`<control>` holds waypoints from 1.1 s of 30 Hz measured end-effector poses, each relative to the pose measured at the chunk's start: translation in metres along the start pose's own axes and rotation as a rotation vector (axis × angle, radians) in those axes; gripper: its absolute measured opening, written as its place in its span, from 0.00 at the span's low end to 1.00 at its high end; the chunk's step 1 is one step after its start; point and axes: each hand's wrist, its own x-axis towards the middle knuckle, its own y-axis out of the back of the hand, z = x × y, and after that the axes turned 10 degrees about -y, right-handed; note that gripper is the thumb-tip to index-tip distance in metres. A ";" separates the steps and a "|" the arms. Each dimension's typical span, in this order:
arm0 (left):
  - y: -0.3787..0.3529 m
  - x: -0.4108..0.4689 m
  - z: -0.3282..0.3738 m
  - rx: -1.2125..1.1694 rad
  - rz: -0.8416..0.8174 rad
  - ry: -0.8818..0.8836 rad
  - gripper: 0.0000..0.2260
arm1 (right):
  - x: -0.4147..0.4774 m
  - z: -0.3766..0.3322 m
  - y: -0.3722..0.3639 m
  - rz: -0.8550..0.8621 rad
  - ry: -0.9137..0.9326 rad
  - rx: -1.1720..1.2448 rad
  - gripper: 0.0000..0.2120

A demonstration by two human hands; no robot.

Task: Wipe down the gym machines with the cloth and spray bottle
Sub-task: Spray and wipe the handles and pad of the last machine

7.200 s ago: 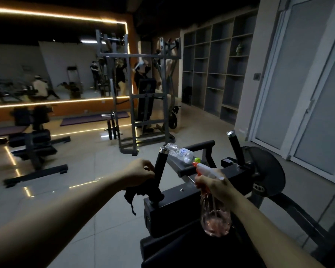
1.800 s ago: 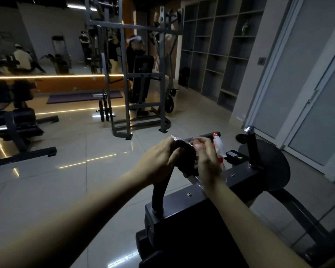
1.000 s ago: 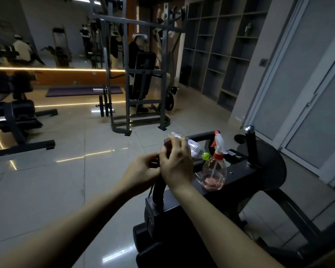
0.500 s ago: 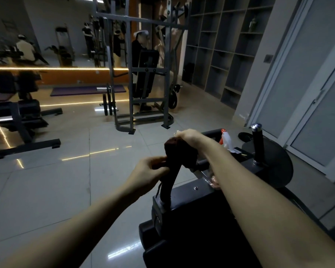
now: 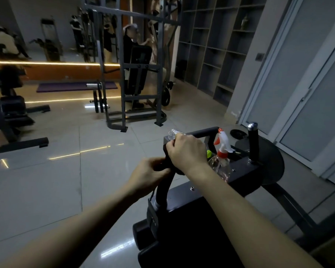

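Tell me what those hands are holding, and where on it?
Both hold the dark cloth wrapped round the machine's handle: right hand at its top, left hand just below.

Nothing in the view can be read: no text, brand, number or sign is legible. The spray bottle (image 5: 221,149) standing on the gym machine (image 5: 240,171) shows no readable label. The plastic water bottle (image 5: 172,133) lying at the machine's far edge shows only its clear end, with no print that can be made out. A few small pale marks on the machine's side panel (image 5: 153,219), at its near left corner, are too dim and small to decipher.
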 end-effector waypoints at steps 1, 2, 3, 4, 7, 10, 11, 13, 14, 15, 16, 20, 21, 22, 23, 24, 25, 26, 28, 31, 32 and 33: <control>0.000 0.001 -0.002 -0.002 -0.004 0.004 0.07 | 0.006 -0.002 0.003 -0.061 0.010 -0.044 0.13; 0.000 0.001 -0.002 -0.004 -0.010 0.009 0.07 | 0.013 -0.004 0.006 -0.130 0.000 -0.069 0.13; 0.000 0.002 -0.002 0.007 -0.009 0.013 0.07 | 0.020 -0.005 0.007 -0.215 -0.021 -0.068 0.13; 0.000 0.003 -0.001 0.020 -0.005 0.018 0.07 | 0.025 -0.006 0.009 -0.296 -0.043 -0.047 0.13; -0.002 0.002 0.001 0.043 0.024 0.044 0.07 | 0.043 -0.004 0.008 -0.496 -0.148 0.084 0.13; -0.005 0.001 0.005 0.054 0.049 0.070 0.08 | 0.050 0.005 0.000 -0.643 -0.288 0.397 0.11; -0.006 0.000 0.005 0.050 0.050 0.084 0.09 | 0.049 0.010 -0.005 -0.671 -0.358 0.563 0.10; -0.007 -0.002 0.006 0.056 0.036 0.097 0.11 | 0.036 0.023 -0.017 -0.622 -0.576 0.954 0.10; -0.007 -0.003 0.006 0.052 0.026 0.095 0.11 | 0.024 0.028 -0.025 -0.568 -0.699 1.126 0.10; -0.006 -0.005 0.006 0.039 0.020 0.097 0.11 | 0.009 0.030 -0.037 -0.543 -0.778 1.235 0.12; -0.004 -0.006 0.005 0.022 0.015 0.112 0.10 | -0.010 0.031 -0.048 -0.552 -0.835 1.276 0.14; 0.010 -0.012 -0.003 0.013 0.011 0.168 0.08 | -0.067 0.034 -0.070 -0.573 -0.806 1.175 0.12; 0.013 -0.012 -0.003 0.054 0.027 0.185 0.10 | -0.066 0.036 -0.067 -0.572 -0.764 1.141 0.11; 0.015 -0.013 -0.002 0.078 0.047 0.210 0.10 | -0.064 0.038 -0.061 -0.583 -0.733 1.112 0.10; 0.017 -0.013 0.002 0.061 0.076 0.225 0.09 | -0.060 0.040 -0.051 -0.583 -0.720 1.100 0.09; 0.018 -0.011 0.008 0.011 0.121 0.239 0.08 | -0.055 0.043 -0.041 -0.588 -0.715 1.095 0.08; 0.020 -0.008 0.014 -0.073 0.184 0.258 0.06 | -0.050 0.044 -0.029 -0.599 -0.750 1.127 0.08; 0.022 -0.005 0.023 -0.173 0.257 0.280 0.06 | -0.046 0.046 -0.017 -0.623 -0.797 1.191 0.09; 0.026 0.000 0.038 -0.346 0.390 0.294 0.07 | -0.040 0.051 0.002 -0.645 -0.863 1.298 0.10; 0.026 0.005 0.056 -0.417 0.403 0.208 0.06 | -0.040 0.056 0.012 -0.696 -0.810 1.364 0.07; 0.024 0.005 0.059 -0.433 0.395 0.180 0.06 | -0.043 0.057 0.011 -0.720 -0.795 1.348 0.08; 0.021 0.004 0.060 -0.450 0.386 0.160 0.05 | -0.045 0.060 0.007 -0.739 -0.782 1.307 0.11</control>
